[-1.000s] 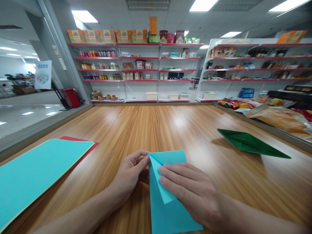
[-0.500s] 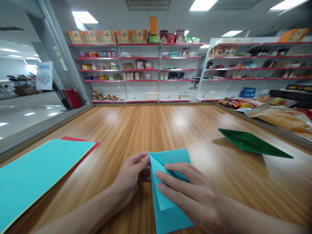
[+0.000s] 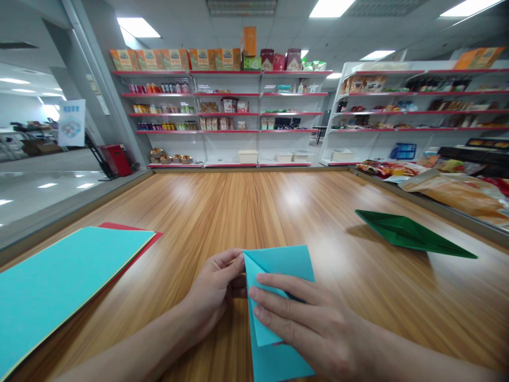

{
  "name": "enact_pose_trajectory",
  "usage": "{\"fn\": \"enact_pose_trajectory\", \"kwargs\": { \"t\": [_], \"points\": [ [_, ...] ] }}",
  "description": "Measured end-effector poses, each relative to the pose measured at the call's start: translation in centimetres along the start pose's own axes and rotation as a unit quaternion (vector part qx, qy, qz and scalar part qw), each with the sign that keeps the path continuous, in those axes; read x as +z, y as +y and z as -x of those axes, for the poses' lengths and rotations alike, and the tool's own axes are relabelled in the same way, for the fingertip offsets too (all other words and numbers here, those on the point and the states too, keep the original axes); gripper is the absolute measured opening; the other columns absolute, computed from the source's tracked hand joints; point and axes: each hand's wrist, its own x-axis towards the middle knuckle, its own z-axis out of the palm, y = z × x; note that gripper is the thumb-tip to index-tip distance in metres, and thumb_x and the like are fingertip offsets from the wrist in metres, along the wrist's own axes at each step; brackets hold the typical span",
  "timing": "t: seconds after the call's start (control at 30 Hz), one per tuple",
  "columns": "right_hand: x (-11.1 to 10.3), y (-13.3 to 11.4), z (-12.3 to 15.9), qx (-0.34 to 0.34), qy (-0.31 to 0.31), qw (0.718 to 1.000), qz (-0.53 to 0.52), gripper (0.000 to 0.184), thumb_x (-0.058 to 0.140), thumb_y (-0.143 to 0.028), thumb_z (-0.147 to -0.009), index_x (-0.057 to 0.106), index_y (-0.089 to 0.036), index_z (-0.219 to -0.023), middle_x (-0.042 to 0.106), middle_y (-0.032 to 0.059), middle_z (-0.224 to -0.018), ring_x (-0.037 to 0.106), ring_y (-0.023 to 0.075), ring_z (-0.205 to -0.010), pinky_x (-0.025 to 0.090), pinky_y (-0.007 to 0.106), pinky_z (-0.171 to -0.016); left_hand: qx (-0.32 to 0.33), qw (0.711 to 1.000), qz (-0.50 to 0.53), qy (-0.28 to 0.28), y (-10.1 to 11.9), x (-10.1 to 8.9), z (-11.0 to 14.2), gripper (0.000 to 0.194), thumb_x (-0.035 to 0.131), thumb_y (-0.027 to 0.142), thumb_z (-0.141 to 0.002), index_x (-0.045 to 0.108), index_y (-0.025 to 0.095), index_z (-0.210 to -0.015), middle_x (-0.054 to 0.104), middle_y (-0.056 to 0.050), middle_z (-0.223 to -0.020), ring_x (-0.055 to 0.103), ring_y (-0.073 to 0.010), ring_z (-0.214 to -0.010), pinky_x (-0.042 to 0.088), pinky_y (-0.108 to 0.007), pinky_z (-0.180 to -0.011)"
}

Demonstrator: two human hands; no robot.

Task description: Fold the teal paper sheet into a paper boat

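A folded sheet of light blue paper (image 3: 278, 363) is in front of me, with a slanted flap on its upper face. My left hand (image 3: 217, 284) pinches the sheet's upper left corner between thumb and fingers. Over the flap lies my right hand (image 3: 302, 318), its fingers extended toward the left edge. The right thumb is mostly hidden under the flap, so this hand appears to grip the paper. Part of the fold is covered by the right fingers.
A stack of coloured paper (image 3: 75, 276), blue on top with red beneath, lies at the left. A folded dark green paper shape (image 3: 413, 233) sits on the wooden table (image 3: 222, 204) at the right. Packaged goods (image 3: 457, 193) lie past the right edge; stocked shelves (image 3: 226, 95) stand behind.
The slanted flap has been drawn closer to the sheet's left edge. My right fingers have slid slightly left with it; my left hand keeps its pinch at the corner.
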Motion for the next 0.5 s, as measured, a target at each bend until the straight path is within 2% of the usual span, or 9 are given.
{"fn": "enact_pose_trajectory", "kwargs": {
  "t": [0.27,0.5],
  "points": [
    [0.26,0.0,0.02,0.001,-0.019,1.0,0.0,0.031,0.04,-0.01,-0.095,0.062,-0.003,-0.114,0.064,0.0131,-0.121,0.054,0.0277,-0.119,0.051,0.042,-0.099,-0.009,1.0,-0.029,-0.003,0.08,0.14,-0.02,0.026,0.074,0.04,-0.076,0.066,0.015,-0.075,0.067,-0.002,-0.068,0.061,-0.0121,-0.058,0.047,-0.021,-0.054],
    [0.38,-0.03,0.25,0.004,-0.026,1.0,-0.002,0.031,0.04,-0.009,-0.095,0.059,-0.002,-0.118,0.062,0.015,-0.123,0.049,0.0275,-0.124,0.047,0.042,-0.103,-0.011,0.999,-0.051,-0.005,0.04,0.35,0.0,0.028,0.072,0.042,-0.077,0.066,0.014,-0.075,0.067,-0.004,-0.067,0.06,-0.0128,-0.058,0.046,-0.021,-0.055]
  ]
}}
